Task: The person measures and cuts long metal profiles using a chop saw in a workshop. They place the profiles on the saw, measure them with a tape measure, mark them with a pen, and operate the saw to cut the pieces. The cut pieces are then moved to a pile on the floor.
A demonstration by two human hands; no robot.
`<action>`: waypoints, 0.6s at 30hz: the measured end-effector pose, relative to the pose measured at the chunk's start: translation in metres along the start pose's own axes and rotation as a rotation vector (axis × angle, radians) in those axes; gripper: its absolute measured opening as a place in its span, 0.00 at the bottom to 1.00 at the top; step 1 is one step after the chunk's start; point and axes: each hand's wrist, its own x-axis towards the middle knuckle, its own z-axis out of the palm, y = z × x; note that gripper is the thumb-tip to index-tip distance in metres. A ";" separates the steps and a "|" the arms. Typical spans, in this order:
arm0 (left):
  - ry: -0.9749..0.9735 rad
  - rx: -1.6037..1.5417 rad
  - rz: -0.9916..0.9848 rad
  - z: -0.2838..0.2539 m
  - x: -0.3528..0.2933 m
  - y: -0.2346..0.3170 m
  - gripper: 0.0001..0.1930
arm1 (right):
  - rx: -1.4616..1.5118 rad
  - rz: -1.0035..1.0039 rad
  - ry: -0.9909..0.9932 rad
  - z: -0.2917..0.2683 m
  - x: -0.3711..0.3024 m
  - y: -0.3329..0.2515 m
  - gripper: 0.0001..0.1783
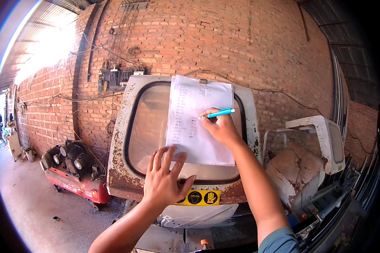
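Observation:
White sheets of paper (185, 145) with handwritten columns lie against the window (150, 122) of a rusty white metal machine door, a small clip (203, 81) at their top edge. In my right hand (218, 126) is a turquoise pen (220, 113) with a white end, its tip side down at the middle of the sheet. My left hand (166, 177) rests with fingers spread, its fingertips on the lower left corner of the paper and the window beside it. Below the window, a yellow sticker (203, 197) with black safety symbols is partly covered by my left hand.
A red air compressor (78, 183) with a black motor stands on the floor to the left. Another rusty white machine cover (331, 147) is at the right, near metal bars and profiles. Behind rises a brick wall (223, 38) with cables and an electrical panel (118, 76).

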 end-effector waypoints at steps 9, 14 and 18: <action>0.008 -0.010 0.000 0.000 -0.002 0.002 0.28 | 0.258 0.087 0.163 -0.017 -0.014 -0.013 0.09; 0.009 -0.029 -0.013 0.000 -0.005 0.000 0.28 | 0.024 -0.025 0.166 -0.040 -0.104 -0.082 0.13; 0.014 -0.001 -0.017 -0.010 -0.005 -0.004 0.28 | -0.161 -0.076 0.131 -0.054 -0.218 -0.121 0.12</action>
